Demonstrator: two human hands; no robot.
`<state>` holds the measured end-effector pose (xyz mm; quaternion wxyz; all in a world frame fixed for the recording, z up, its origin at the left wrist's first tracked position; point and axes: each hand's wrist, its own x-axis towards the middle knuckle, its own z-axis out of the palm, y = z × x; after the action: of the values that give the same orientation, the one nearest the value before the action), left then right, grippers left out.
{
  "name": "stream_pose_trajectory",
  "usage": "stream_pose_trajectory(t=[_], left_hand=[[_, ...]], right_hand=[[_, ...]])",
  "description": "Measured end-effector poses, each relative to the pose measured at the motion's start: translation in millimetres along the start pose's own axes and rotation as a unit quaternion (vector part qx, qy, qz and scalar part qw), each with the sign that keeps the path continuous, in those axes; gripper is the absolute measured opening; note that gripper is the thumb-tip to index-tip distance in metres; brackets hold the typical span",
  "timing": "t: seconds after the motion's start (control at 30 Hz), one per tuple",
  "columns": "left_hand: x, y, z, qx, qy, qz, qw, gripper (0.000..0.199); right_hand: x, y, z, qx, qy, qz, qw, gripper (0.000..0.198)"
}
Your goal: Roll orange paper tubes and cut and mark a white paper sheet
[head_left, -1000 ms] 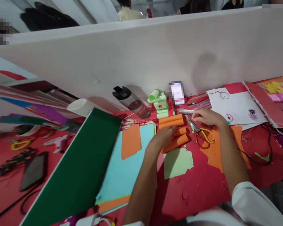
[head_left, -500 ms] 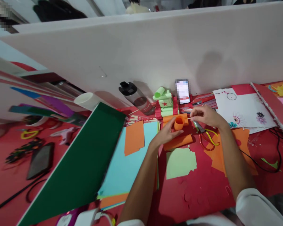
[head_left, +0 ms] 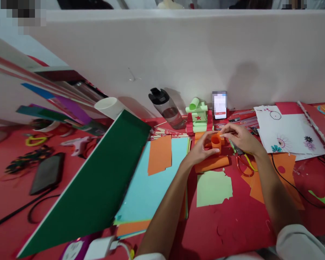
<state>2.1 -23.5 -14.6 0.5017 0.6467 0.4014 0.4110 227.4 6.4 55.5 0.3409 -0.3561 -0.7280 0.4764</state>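
Note:
My left hand is closed around a short orange paper tube, its open end facing up toward me. My right hand pinches what looks like a thin pale stick, its tip at the tube's rim. Behind and below the tube lie a rolled orange paper and another orange paper roll. Scissors with red and yellow handles rest under my right hand. Just beyond my hands stands a light green paper model with red strips and a red star.
A phone leans on the white partition beside a water bottle. A green board stands tilted left of blue paper sheets. Light green paper lies nearer me. A black cable crosses the right side.
My right hand has come closer to the orange tube, bringing the pale stick to its rim. The whole view has shifted slightly, so things appear farther right.

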Motion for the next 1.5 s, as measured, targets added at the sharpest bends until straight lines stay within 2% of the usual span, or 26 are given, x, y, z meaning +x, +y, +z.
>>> stream_pose_trajectory(t=[0.1,0.23,0.4,0.5,0.63,0.8,0.9,1.27,1.5], left_hand=[[-0.8,8.9,-3.7,-0.007,-0.006,0.013,1.000,0.071],[-3.1,22.4,-10.4,-0.010,0.006,0.026,1.000,0.067],[-6.8,32.0,-18.3,0.015,0.038,0.048,0.998,0.056],[-8.7,36.4,-21.5,0.037,0.080,0.073,0.993,0.044],[-8.9,43.3,-21.1,0.104,0.126,0.112,0.980,0.030],[-6.2,49.3,-11.5,0.191,0.136,0.209,0.949,0.015],[-5.3,50.1,-6.4,0.207,0.158,0.236,0.936,0.011],[-6.4,51.7,-11.6,0.225,0.173,0.198,0.938,0.025],[-7.0,47.4,-20.5,0.228,0.125,0.148,0.954,0.028]], right_hand=[[-2.8,-7.0,-4.8,-0.009,0.035,-0.001,0.999,0.010],[-5.7,-13.4,-10.8,-0.031,0.083,0.012,0.996,0.015],[-5.8,-15.0,-8.0,-0.013,0.085,-0.005,0.996,0.013],[-4.2,-15.4,-3.1,-0.004,0.078,-0.014,0.997,0.009],[-1.7,-14.5,2.7,-0.009,0.086,-0.015,0.996,0.012],[-0.9,-15.4,9.8,-0.011,0.095,-0.033,0.995,0.014],[-1.1,-17.2,14.3,-0.017,0.084,-0.037,0.996,0.012],[-2.9,-18.1,8.4,-0.118,0.092,-0.032,0.988,0.012],[-1.6,-17.3,4.0,-0.157,0.070,-0.027,0.985,0.011]])
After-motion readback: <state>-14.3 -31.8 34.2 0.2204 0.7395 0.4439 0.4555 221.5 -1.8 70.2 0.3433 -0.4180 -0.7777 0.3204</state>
